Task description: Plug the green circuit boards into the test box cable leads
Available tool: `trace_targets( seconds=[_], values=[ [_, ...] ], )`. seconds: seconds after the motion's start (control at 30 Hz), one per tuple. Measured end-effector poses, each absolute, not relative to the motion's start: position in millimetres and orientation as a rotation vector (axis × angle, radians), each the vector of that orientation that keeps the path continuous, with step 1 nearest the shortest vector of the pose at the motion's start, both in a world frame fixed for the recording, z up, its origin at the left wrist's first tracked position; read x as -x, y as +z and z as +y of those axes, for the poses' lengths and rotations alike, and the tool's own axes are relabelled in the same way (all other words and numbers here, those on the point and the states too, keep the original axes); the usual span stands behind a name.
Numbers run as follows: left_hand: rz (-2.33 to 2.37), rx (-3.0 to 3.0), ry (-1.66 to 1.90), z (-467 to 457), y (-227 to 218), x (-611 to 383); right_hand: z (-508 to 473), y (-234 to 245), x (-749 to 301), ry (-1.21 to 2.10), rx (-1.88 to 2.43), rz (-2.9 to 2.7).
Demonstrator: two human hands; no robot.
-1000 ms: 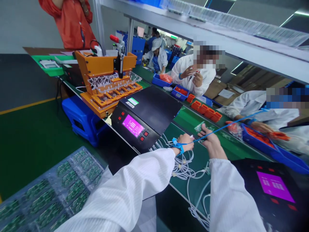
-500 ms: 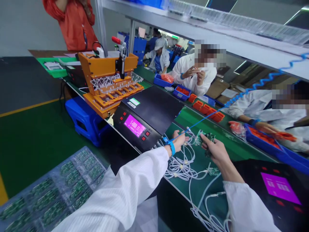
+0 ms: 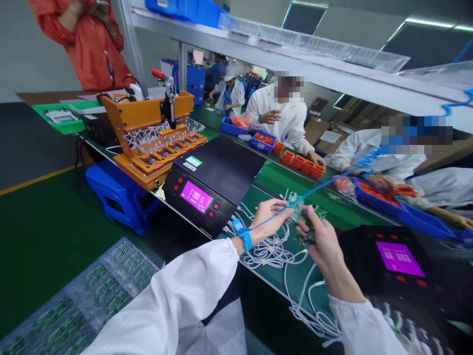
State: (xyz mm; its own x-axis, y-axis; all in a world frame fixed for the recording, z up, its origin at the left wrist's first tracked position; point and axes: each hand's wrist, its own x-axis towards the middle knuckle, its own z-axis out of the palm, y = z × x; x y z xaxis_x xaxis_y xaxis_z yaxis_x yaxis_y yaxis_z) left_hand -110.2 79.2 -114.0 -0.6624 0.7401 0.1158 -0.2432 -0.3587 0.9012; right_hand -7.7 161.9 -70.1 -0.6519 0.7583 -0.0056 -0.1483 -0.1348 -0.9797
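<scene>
Your left hand (image 3: pixel 271 217) and right hand (image 3: pixel 321 239) meet above the tabletop (image 3: pixel 295 276), both gripping small green circuit boards (image 3: pixel 301 217): the left pinches one by its edge, the right closes around a loose bunch just beside it. That bunch looks like the weak spot; held so loosely, a board could slide out and drop into the white cables (image 3: pixel 273 249) lying directly under your hands. The blue coiled cord (image 3: pixel 332 180) from the wrist strap (image 3: pixel 244 239) on your left wrist runs right across the boards, so any pull away from you could let it catch a corner and tug a board free. The black tester (image 3: pixel 212 185) sits close beyond your left hand; a wide swing of that elbow could knock it.
</scene>
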Motion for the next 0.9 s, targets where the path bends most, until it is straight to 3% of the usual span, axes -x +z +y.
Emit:
trace_targets(
  seconds=[0.13,0.33,0.6,0.73,0.9],
  values=[
    [1.237,-0.744,1.869,62,-116,106,144,-79,0,1.917,0.852,-1.398],
    [1.616,-1.102,1.637,28,-121,104,115,-102,-4,1.730,0.872,-1.514],
    [0.726,-0.443,1.430,-13,-113,93,88,-107,-8,0.770,0.372,-2.036],
    [0.685,-0.436,1.547,-19,-100,88,81,-112,-11,0.641,0.108,-2.159],
    [0.638,-0.382,1.580,-22,-101,85,78,-114,-17,0.832,0.123,-2.198]
  ],
)
